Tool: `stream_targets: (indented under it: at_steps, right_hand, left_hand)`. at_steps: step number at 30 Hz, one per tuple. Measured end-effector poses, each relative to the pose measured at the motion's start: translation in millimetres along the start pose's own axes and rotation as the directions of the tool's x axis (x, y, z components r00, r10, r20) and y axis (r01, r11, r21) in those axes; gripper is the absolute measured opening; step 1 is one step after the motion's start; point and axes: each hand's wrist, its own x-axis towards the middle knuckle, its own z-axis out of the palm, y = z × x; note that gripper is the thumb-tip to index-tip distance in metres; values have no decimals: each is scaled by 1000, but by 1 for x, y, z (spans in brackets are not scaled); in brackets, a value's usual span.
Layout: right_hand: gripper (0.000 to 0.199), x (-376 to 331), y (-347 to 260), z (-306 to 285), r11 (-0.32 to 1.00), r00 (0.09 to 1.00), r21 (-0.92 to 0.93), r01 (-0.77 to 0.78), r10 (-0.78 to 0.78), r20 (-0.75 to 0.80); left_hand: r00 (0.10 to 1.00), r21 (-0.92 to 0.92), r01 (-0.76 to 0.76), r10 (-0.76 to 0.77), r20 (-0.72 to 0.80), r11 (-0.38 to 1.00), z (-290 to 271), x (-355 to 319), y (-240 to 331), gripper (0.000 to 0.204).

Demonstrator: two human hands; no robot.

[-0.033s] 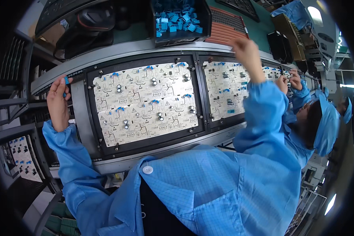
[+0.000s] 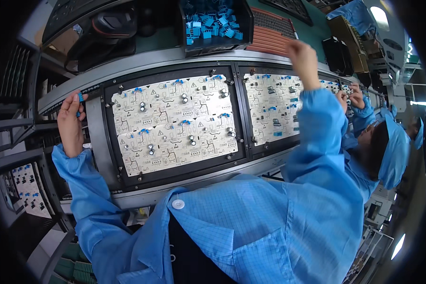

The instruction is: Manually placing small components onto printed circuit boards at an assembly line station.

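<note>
My left hand (image 2: 71,118) is at the left end of the line, closed around small blue block-shaped components (image 2: 80,97); blue shows at the fingertips and below them. To its right, a white printed circuit board (image 2: 175,124) lies in a black frame (image 2: 110,142), carrying small blue parts and upright capacitors. My right hand (image 2: 304,59) is raised above the far side of a second white circuit board (image 2: 265,118). Its fingers look bent but are blurred, and whether they hold anything is hidden. The right sleeve covers part of that second board.
Beyond the rail, a black bin (image 2: 217,47) holds many blue block components. Orange-red strips (image 2: 270,40) lie right of it, near a black box (image 2: 337,56). A dark device (image 2: 111,26) stands at the back left. At right, a co-worker's hands (image 2: 350,97) are over another board.
My right hand has shifted slightly to the right and toward me, away from the orange-red strips. My left hand stays where it was with the blue components.
</note>
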Motion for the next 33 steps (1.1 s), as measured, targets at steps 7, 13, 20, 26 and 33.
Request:
stream_targets:
  at_steps: [7,13,20,26,33]
  right_hand:
    - [15,51,83,39,973,986,-171,157,-164,-25]
    - [14,66,94,52,938,962,-214,271,-257,92]
    - [15,74,127,56,915,915,-71,398,-401,-37]
    - [17,17,4,-43,752,969,618,230,-121,-215]
    - [14,-105,-80,-97,532,885,731,428,-82,-459]
  left_hand:
    - [1000,45,-14,15,-22,999,-18,8,-14,30]
    - [999,94,-10,6,51,995,-9,-1,-9,33]
    - [981,64,-163,155,116,985,-2,-12,16,30]
    - [923,395,-325,198,329,859,101,-111,70,21]
    - [664,410,-660,232,711,630,223,-131,29,20]
